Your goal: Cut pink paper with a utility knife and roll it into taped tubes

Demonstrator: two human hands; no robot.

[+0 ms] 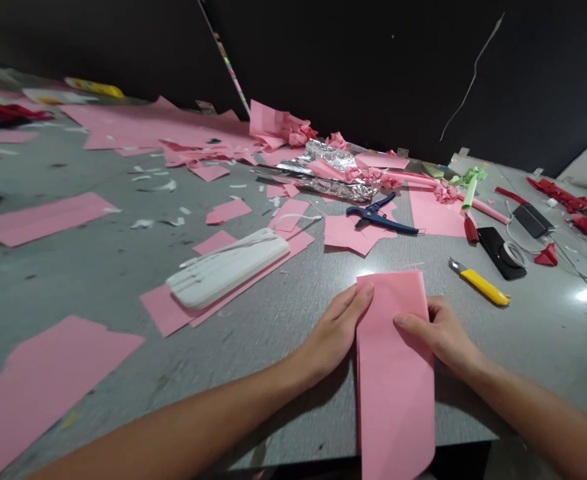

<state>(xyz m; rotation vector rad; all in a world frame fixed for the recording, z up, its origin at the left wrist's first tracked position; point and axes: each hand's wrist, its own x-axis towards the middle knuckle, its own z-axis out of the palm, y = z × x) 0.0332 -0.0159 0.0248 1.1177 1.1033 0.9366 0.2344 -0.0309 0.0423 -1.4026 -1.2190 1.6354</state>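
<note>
A long folded sheet of pink paper (396, 380) is held upright between my two hands at the table's front edge, its lower end reaching past the edge. My left hand (342, 321) grips its left side near the top, thumb on the front face. On the right side, my right hand (441, 330) pinches it with the thumb in front; the other fingers are mostly hidden behind. Beyond the paper lies a pair of blue-handled pliers or cutters (381, 217) on pink scraps. To the right rests a yellow utility knife (483, 285).
A white padded block (228, 267) sits on pink strips to the left. Crumpled silver foil (323, 167), pink scraps (48, 217) and white bits are scattered about. A black phone-like slab (498, 252), a tape roll (513, 255) and cables lie right. A black panel (323, 67) stands behind.
</note>
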